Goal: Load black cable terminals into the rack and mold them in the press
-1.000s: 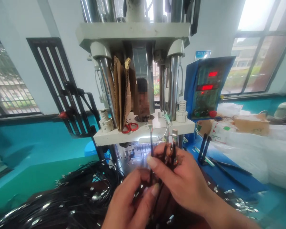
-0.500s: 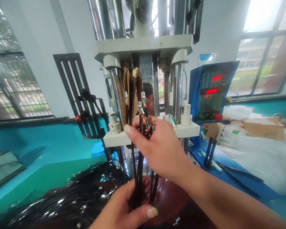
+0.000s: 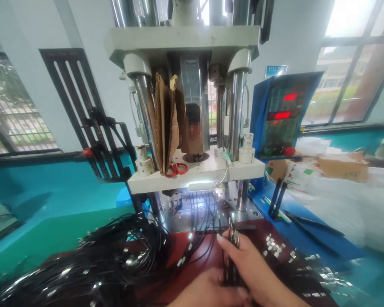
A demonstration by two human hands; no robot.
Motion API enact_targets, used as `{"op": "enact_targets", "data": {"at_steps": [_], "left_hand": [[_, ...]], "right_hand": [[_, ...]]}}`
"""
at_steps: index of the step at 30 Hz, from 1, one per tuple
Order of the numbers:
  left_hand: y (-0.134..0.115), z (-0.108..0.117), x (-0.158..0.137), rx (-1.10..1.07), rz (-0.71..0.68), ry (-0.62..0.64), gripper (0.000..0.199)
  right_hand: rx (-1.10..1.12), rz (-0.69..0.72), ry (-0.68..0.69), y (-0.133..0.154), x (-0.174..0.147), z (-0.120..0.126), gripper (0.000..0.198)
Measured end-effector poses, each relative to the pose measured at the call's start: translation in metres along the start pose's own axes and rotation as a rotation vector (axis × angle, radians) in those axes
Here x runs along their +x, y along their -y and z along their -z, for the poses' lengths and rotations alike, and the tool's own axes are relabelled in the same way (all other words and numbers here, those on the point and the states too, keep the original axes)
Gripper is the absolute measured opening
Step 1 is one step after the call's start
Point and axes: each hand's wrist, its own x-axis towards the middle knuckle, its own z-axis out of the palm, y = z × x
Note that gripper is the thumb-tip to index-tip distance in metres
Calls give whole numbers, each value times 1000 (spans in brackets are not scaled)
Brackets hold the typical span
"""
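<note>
Low in front of the press, my right hand [image 3: 248, 260] is wrapped around the upper part of a bundle of black cables [image 3: 232, 234]. Small metal connectors stick up past its thumb and fingers. Just below it, my left hand [image 3: 209, 290] is closed around the lower part of the same bundle; its fingers are partly cut off by the picture's bottom edge. Several more cables [image 3: 200, 243] run from the press bed onto the dark red table [image 3: 182, 241], left of my hands. To the right lie cables with silvery connectors [image 3: 275, 247].
A large heap of black cables [image 3: 115, 251] lies at the left. The press's plate [image 3: 195, 170] carries red-handled scissors [image 3: 179, 169] and folded cardboard [image 3: 166, 123]. A blue control box [image 3: 283, 119] with red displays stands right, above tweezers [image 3: 313, 230].
Both hands have come down and to the right with the cable bundle, from in front of the press plate to above the table. The scissors and lit press bed are now uncovered.
</note>
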Motion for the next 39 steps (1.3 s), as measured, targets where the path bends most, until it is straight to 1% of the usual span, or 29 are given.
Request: {"op": "enact_targets", "data": {"at_steps": [2,3,6,9,12,16,18,20,21,23,24,26,28,31,33,34,37,39], "left_hand": [[17,-1,26,-135,-1,7,42],[23,0,35,-155,-1,16,43],[30,3,43,-116,25,21,42],[22,2,44,-178,78,-22,37],[8,-7,49,-285,108,-92,31],[-6,-13,60,-317,33,-157,20],[-11,-12,64,-314,-13,-180,15],[-14,-7,66,-314,-40,-192,14],[-14,-5,67,-320,-42,-193,15],[-14,-1,66,-341,-24,-189,16],[-13,1,66,-352,-14,-183,16],[-11,2,66,-357,0,-168,18],[-10,2,67,-349,-6,-163,20],[-9,2,68,-344,-29,-169,21],[-8,3,69,-356,-38,-181,20],[-8,5,69,-365,-38,-191,19],[-5,9,70,-390,-33,-234,19],[-4,12,70,-400,-38,-241,21]], "right_hand": [[11,21,13,-1,13,10,26],[45,27,30,3,22,15,27],[104,89,68,16,47,26,33],[54,156,114,17,58,27,25],[-15,173,153,10,58,25,18],[-108,185,98,5,58,27,12],[-157,209,89,5,60,30,9],[-196,233,95,7,65,33,7],[-206,243,96,8,69,36,7],[-204,265,111,10,76,41,16],[-200,277,137,12,79,43,22],[-212,293,231,14,81,45,29],[-251,301,324,16,80,46,31],[-304,322,343,16,78,48,33],[-382,351,353,16,80,54,34],[-460,375,352,16,83,59,34],[-771,467,293,12,93,77,33],[-976,490,314,8,98,86,28]]}}
